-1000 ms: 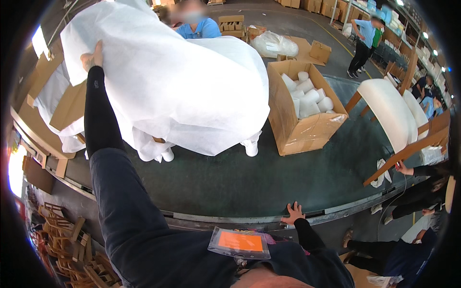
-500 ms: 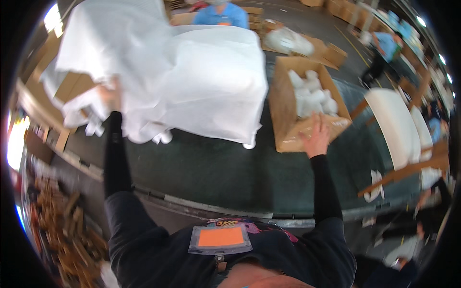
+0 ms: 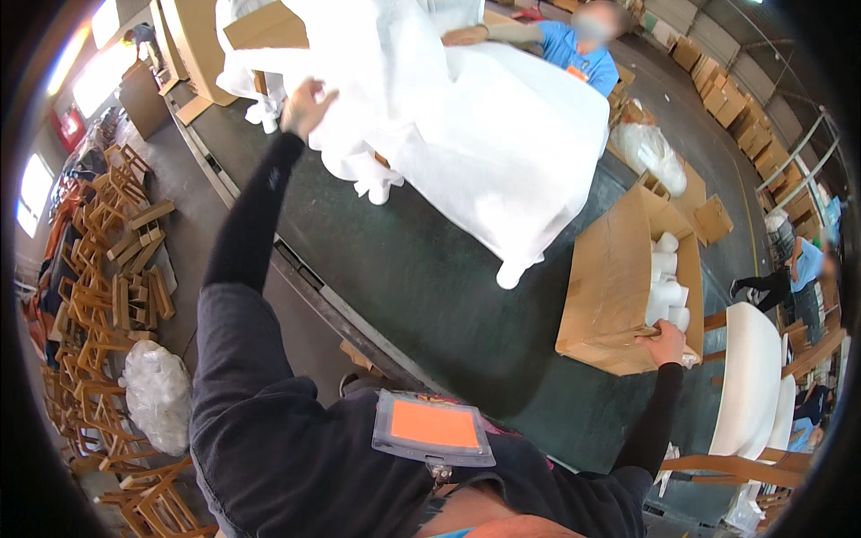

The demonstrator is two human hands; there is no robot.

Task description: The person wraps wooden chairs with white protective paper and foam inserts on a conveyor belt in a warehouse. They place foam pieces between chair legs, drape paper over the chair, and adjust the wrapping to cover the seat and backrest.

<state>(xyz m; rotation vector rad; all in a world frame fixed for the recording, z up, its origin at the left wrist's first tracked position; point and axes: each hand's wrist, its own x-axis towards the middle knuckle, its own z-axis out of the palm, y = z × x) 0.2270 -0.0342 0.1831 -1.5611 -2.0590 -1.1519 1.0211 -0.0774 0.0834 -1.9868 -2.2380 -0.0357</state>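
A large white wrapping sheet drapes over a bulky piece of furniture, with white-wrapped ends poking out below. My left hand is beside the sheet's near left side, fingers apart and curled a little, holding nothing. At the right, my right hand grips the near rim of an open cardboard box, its fingers hooked over the edge. Inside the box lie several white rolled or wrapped pieces. Both stand on a dark green work surface.
Across the table a person in a blue shirt reaches an arm over the sheet. White-padded wooden chairs stand right of the box. Wooden frames and a clear plastic bag crowd the floor at left. Another person is far right.
The view has turned. My left hand has come away from the sheet's edge. My right hand has gone from lying spread on the box to gripping its rim. The person opposite now reaches over the sheet.
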